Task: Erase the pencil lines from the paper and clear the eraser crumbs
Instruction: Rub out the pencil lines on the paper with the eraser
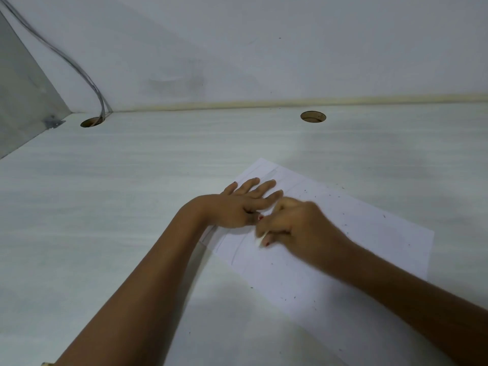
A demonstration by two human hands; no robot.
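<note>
A white sheet of paper (pixel 356 249) lies at an angle on the pale desk, right of centre. Faint pencil lines (pixel 235 250) run across its near left part. Dark eraser crumbs (pixel 340 196) are scattered over the sheet and the desk around it. My left hand (pixel 243 204) lies flat on the paper's left edge with fingers straight and spread. Beside it, my right hand (pixel 293 228) pinches a small white eraser (pixel 260 239) whose tip touches the paper close to the pencil lines. The right hand looks blurred.
The desk (pixel 118 207) meets a wall at the back. Two round cable holes (pixel 313 117) (pixel 91 122) sit near the back edge. A grey cable (pixel 79 67) drops into the left hole. A grey side panel (pixel 23 101) stands at the left.
</note>
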